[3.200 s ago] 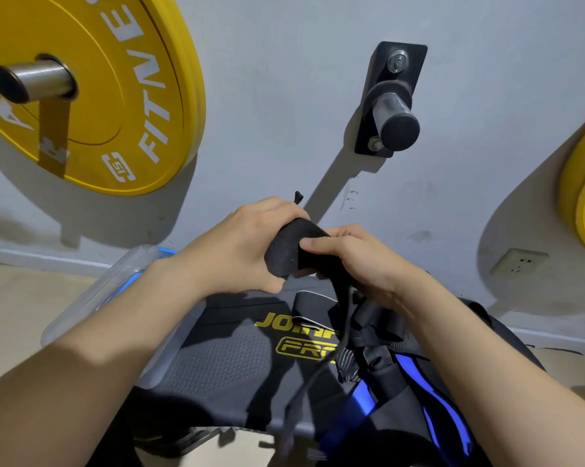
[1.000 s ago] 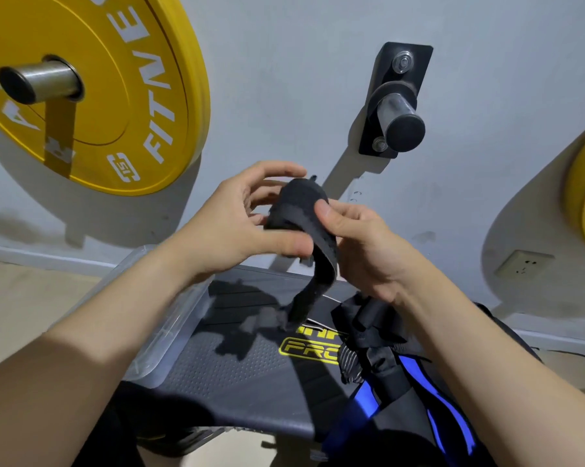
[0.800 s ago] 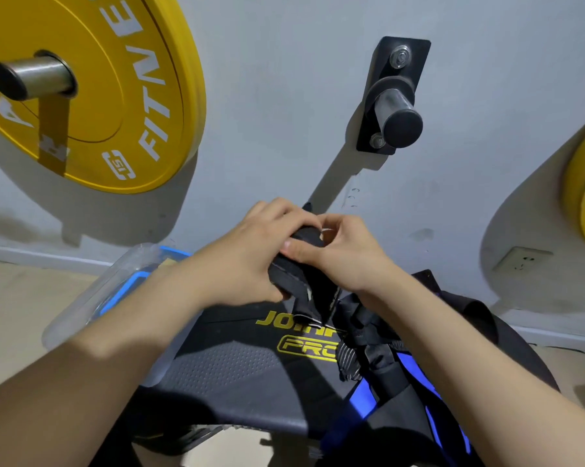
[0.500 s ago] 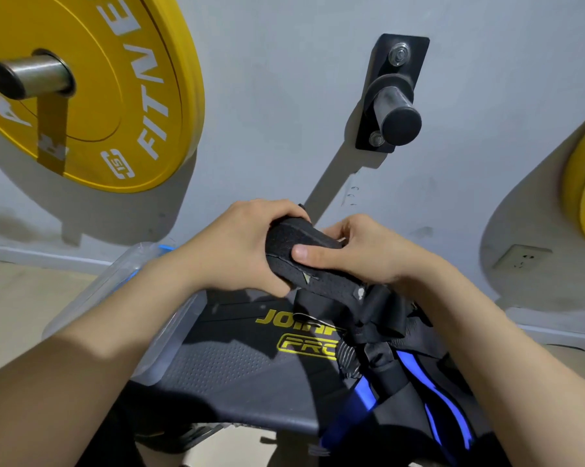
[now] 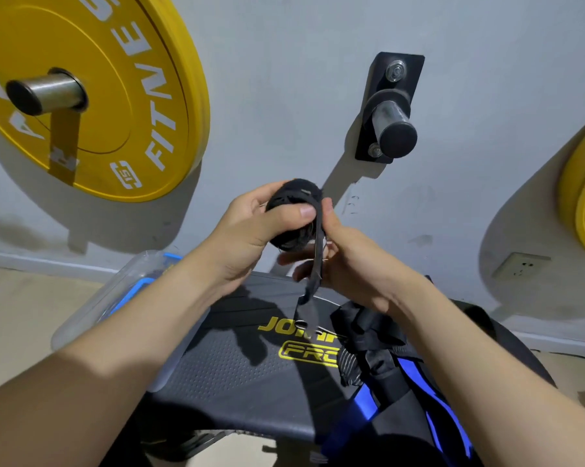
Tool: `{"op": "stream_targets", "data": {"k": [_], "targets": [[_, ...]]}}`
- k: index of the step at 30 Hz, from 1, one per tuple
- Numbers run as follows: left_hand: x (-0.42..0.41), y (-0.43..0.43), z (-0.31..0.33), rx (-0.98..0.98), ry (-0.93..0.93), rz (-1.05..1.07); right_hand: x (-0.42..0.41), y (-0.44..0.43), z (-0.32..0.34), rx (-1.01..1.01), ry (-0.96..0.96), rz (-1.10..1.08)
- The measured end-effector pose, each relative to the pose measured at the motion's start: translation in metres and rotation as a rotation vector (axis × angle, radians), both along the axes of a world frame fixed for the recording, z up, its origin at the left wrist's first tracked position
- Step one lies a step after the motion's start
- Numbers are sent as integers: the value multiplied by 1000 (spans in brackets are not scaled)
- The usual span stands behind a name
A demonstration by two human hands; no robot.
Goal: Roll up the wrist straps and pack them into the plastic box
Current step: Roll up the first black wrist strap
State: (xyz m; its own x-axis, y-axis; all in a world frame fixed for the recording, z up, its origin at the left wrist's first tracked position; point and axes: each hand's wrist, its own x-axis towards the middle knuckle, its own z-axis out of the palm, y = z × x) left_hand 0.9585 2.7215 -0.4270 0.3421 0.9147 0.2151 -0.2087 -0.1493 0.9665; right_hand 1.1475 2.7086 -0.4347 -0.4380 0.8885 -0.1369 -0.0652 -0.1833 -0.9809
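While the black woven wrist strap (image 5: 296, 195) is only part-rolled: you hold it in the air above the far end of the dark grey padded worktop (image 5: 237, 365), so nothing but your grip keeps the coil tight.
Loose tail (image 5: 308, 299): it hangs from the roll's right side down toward the yellow lettering. If it twists or feeds in off-line, your roll will likely wind crooked and bulge at one end.
Left hand (image 5: 250, 227): your fingers curl round the roll, thumb pressed across its front. Ease that thumb and the coil could spring open.
Right hand (image 5: 348, 261): your fingers curl round the tail just beneath the roll; how firmly cannot be told. Slack there would give you a loose, fat roll that packs badly.
Heap of black and blue straps (image 5: 385, 358): it lies on the worktop just beside the tail's end, where the tail could snag.
Clear plastic box with blue clips (image 5: 129, 274): it sits under your left forearm at the worktop's left edge, and a careless swing could knock it.
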Motion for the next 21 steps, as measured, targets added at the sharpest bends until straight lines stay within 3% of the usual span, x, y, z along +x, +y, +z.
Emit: {"op": "stream_targets", "data": {"k": [3,5,7,10,12,17,21], "targets": [[4,-5,3,36,20,0,-7,1,3,-113,272,18],[0,-8,8,108,85,-40,-6,3,4,-111,300,-42],[-7,-8,8,159,229,-98,-3,4,5,-18,129,-123],[-15,-7,2,331,645,62,2,5,6,134,-192,-199],[-12,-9,-4,487,796,93,1,7,2,184,-359,-268],[-3,-6,-16,605,982,70,-6,6,-9,273,-514,-232],[-15,4,-10,484,915,121,7,7,-1,212,-529,-133]]}}
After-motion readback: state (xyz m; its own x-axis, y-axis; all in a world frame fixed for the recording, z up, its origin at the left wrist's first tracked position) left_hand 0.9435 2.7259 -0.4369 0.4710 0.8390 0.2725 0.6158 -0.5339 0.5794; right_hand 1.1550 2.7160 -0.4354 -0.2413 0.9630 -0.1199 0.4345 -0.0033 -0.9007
